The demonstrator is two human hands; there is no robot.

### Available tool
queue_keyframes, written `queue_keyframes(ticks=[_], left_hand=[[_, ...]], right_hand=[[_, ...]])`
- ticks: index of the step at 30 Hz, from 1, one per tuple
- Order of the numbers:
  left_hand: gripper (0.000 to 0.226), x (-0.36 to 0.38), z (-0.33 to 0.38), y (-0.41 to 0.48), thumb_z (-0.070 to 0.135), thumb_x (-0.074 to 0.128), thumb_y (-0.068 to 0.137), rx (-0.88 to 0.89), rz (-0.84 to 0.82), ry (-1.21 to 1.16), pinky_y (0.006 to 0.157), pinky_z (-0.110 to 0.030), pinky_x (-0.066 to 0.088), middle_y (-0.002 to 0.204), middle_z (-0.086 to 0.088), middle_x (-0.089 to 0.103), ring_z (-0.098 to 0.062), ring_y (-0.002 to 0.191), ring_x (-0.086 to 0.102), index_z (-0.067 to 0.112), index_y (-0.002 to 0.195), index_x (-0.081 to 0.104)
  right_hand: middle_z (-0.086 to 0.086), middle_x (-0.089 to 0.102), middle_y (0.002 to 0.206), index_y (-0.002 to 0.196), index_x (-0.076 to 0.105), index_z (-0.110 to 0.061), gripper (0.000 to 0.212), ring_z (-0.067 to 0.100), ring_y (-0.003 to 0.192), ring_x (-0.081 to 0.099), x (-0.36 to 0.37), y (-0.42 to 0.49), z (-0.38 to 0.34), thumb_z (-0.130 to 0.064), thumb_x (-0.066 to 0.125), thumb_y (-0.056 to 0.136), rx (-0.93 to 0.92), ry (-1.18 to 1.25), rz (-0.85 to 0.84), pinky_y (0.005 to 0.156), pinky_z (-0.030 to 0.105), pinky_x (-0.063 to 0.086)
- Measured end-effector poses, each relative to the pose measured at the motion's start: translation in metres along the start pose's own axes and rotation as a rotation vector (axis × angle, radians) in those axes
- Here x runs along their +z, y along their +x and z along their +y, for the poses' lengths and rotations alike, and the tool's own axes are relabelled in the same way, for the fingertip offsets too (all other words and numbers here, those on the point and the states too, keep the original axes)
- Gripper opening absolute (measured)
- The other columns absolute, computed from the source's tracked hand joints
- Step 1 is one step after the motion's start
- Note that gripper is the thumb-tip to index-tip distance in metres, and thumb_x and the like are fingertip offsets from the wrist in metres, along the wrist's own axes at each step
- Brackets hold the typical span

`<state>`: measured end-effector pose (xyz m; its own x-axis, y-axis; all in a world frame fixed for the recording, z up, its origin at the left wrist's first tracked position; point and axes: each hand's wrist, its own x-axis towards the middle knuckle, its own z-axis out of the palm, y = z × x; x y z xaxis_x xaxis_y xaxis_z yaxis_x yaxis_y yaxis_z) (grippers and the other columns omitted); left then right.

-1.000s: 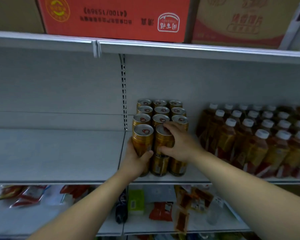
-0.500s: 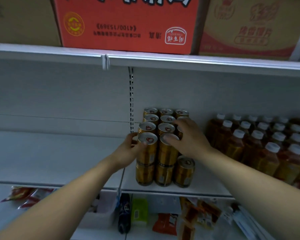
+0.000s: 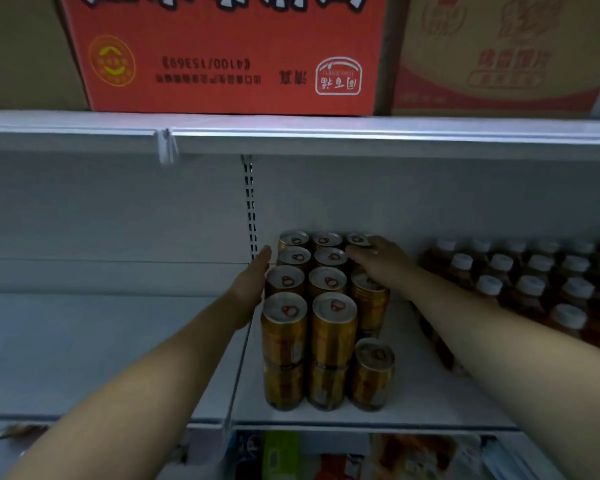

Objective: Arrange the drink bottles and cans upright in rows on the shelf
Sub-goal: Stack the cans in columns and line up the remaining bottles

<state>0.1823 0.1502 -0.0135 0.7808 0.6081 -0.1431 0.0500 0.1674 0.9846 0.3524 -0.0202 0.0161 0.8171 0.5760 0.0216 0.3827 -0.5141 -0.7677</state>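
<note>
**Two hands square up a block of gold cans on a shop shelf**

The left hand, at centre frame, lies flat with straight fingers against the left side of the cans and grips nothing. The right hand, just right of centre, reaches palm down over the right column. Its fingers stretch across the tops of the rear cans, resting on them and visibly curling round none.

The cans stand upright in the lower middle of the frame, three columns wide, four rows deep and stacked two high. At the front right corner a lone can stands one layer high, touching its neighbour. The block sits on the white shelf, just right of the seam between two shelf panels.

At the right of the frame, rows of amber bottles with white caps stand upright on the same shelf, apart from the cans and partly hidden by the right forearm. Behind the left fingertips a slotted upright runs up the back wall.

Across the top of the frame the upper shelf carries an orange carton, its print upside down, with a tan carton beside it. Along the bottom edge, blurred packets lie on a lower level.
</note>
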Motion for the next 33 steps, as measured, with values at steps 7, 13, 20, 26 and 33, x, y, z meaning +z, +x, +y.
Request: queue_keyframes(ticks=[7,13,20,26,33], left_hand=[[0.056,0.004,-0.029,0.022,0.058,0.037,0.091,-0.034,-0.253,-0.432,0.082,-0.041,0.053,0.122,-0.016,0.063,-0.033,0.112,0.060,0.020,0.122,0.064],[0.043,0.017,-0.029,0.028,0.045,0.044,0.093,-0.041,-0.248,-0.513,0.085,-0.039,0.052,0.113,-0.015,0.067,-0.027,0.103,0.065,0.016,0.105,0.073],[0.042,0.011,-0.029,0.032,0.046,0.054,0.090,-0.091,-0.200,-0.384,0.073,-0.038,0.055,0.109,-0.018,0.069,-0.030,0.098,0.067,0.011,0.109,0.069],[0.035,0.012,-0.003,0.038,0.046,0.045,0.094,-0.027,-0.135,-0.234,0.059,-0.026,0.055,0.083,-0.002,0.074,-0.014,0.076,0.071,0.018,0.098,0.064],[0.041,0.020,0.002,0.030,0.051,0.034,0.096,0.047,-0.096,-0.134,0.077,-0.025,0.056,0.102,0.004,0.072,-0.007,0.089,0.068,0.023,0.110,0.059]], right_hand=[[0.000,0.048,0.137,0.146,0.032,-0.023,0.077,0.020,0.115,0.054,0.006,0.026,0.017,-0.055,0.062,0.084,0.070,0.308,-0.101,0.071,0.028,0.045],[-0.005,0.064,0.103,0.111,0.057,-0.031,0.033,0.013,0.092,0.061,0.004,0.034,0.024,-0.054,0.058,0.087,0.000,0.283,-0.124,0.077,0.032,0.050],[-0.008,0.064,0.109,0.115,0.055,-0.038,0.036,0.009,0.094,0.060,-0.001,0.030,0.028,-0.055,0.060,0.083,-0.011,0.263,-0.104,0.074,0.029,0.048],[-0.014,0.058,0.097,0.110,0.049,-0.038,0.025,-0.001,0.081,0.052,0.001,0.033,0.023,-0.046,0.058,0.089,-0.004,0.219,-0.089,0.060,0.021,0.040],[0.002,0.058,0.126,0.124,0.054,-0.026,0.042,0.011,0.097,0.055,0.002,0.037,0.027,-0.052,0.051,0.091,-0.025,0.158,-0.007,0.073,0.027,0.040]])
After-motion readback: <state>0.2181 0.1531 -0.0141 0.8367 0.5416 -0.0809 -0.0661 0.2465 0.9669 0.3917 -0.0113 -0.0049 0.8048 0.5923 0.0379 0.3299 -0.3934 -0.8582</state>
